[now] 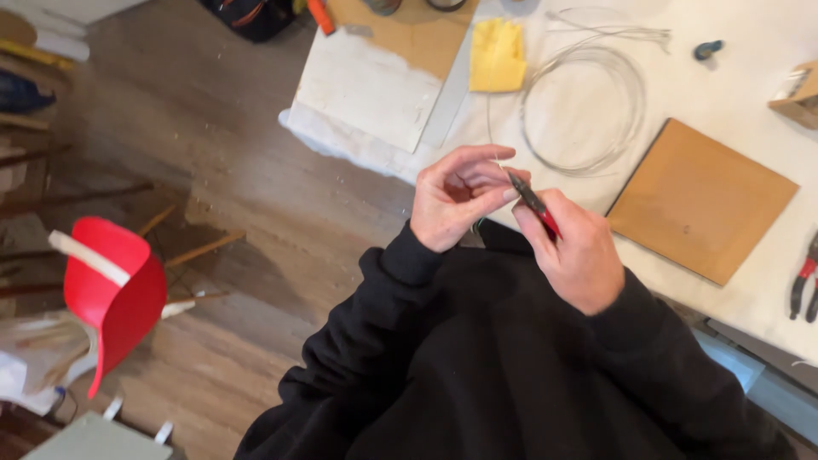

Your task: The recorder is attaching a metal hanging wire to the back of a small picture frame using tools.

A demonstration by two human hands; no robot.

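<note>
Here, right hand [579,255] grips red-handled pliers [532,203]; left hand [456,200] fingers [498,175] curl narrowly at the tip.

- Two hands: left hand [456,200], right hand [579,255].
- Two pliers: one red-handled pair [534,204] in the right hand, one pair [804,281] on the surface [750,94].
- One wire coil [582,109].
- Two brown boards: one [701,199] at right, one [417,30] at top.
- One white slab [366,89].
- One yellow glove [498,55].
- One red chair [115,294] on the floor [213,162].
</note>
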